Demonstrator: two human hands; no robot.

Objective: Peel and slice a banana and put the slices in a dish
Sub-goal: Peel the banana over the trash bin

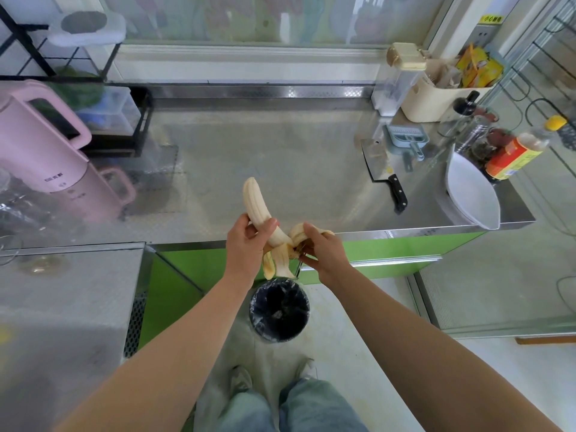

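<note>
Where banana peel [282, 261] hangs, lined bin [254, 311] below.

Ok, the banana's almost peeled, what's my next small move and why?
Probably tug the peel free with your right hand and let it fall into the bin below. The banana is bare above your left hand, but strips hang from its base.
</note>
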